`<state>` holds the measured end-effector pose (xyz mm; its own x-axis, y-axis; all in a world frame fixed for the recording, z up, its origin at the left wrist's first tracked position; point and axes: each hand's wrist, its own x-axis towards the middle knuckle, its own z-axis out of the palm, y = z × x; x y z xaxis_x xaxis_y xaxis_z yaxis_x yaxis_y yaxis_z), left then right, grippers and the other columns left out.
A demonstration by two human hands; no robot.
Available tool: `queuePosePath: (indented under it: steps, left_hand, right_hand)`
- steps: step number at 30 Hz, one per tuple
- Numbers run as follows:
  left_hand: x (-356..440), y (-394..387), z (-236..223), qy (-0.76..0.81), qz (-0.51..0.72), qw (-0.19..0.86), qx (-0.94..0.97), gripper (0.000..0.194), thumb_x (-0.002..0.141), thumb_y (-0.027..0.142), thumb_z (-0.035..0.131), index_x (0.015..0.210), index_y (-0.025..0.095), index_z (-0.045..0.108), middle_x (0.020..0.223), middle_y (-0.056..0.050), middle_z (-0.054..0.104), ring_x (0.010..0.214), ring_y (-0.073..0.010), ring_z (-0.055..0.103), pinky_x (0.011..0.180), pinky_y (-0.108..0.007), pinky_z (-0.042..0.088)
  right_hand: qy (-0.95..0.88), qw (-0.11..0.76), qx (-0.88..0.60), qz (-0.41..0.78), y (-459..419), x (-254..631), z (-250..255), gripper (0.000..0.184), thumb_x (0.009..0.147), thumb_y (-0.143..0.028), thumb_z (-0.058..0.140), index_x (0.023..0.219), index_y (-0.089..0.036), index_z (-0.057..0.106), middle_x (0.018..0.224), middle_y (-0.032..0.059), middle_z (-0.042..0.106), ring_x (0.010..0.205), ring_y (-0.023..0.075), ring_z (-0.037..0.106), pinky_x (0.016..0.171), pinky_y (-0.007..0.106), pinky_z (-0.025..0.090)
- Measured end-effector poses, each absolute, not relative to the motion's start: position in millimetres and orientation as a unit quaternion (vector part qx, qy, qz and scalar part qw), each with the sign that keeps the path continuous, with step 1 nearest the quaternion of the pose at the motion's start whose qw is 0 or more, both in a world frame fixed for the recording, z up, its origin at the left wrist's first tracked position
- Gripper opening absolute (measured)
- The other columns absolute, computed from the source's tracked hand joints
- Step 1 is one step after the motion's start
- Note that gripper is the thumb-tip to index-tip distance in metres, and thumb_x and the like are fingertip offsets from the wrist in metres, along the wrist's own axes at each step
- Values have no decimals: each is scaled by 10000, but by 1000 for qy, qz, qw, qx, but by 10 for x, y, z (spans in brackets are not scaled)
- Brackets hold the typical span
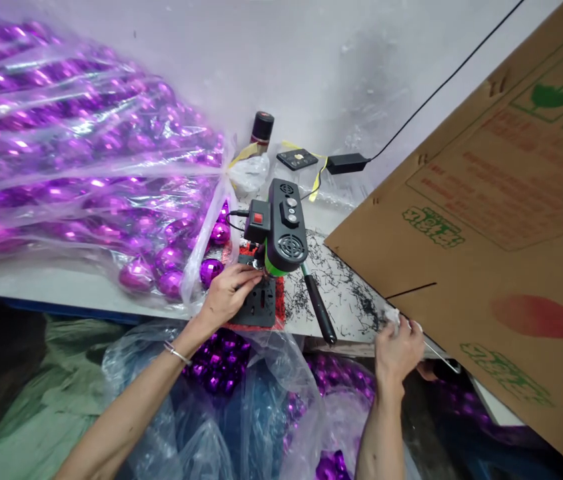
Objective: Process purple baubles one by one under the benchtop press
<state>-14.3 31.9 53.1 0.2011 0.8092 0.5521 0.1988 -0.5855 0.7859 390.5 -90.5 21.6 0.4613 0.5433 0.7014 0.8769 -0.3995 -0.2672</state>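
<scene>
The left hand [228, 293] is in close under the machine [287, 223] ahead of it — whether it grips anything, I cannot tell — and is best braced low against the base [260, 308] whenever the lever [320, 309] to its right moves, while the right hand [398, 353] pinches a white wad [391, 314].

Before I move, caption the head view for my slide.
Left hand at a black machine, right hand beside a cardboard box, bagged purple balls nearby.
</scene>
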Motion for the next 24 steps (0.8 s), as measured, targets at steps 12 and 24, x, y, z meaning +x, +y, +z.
queuePosePath:
  steps: [12,24]
  left_hand:
    - [-217,287,589,328,504,296,742,251,1090,339,662,1014,249,884,1023,-85,867,952,-223,813,951,-380,657]
    - [-163,397,542,302,509,295,750,258,1096,338,640,973,228,839,965,-89,843,907,-224,794,898,-376,648]
  right_hand:
    - [-548,460,-677,-169,-784,2481,136,367,1102,-425,528,1275,-203,762,1312,200,736,1254,309,741,1127,574,625]
    - [-633,450,-626,-64,-610,2059,-59,328,1111,-325,507,1333,-212,721,1351,178,735,1297,280,734,1113,538,639]
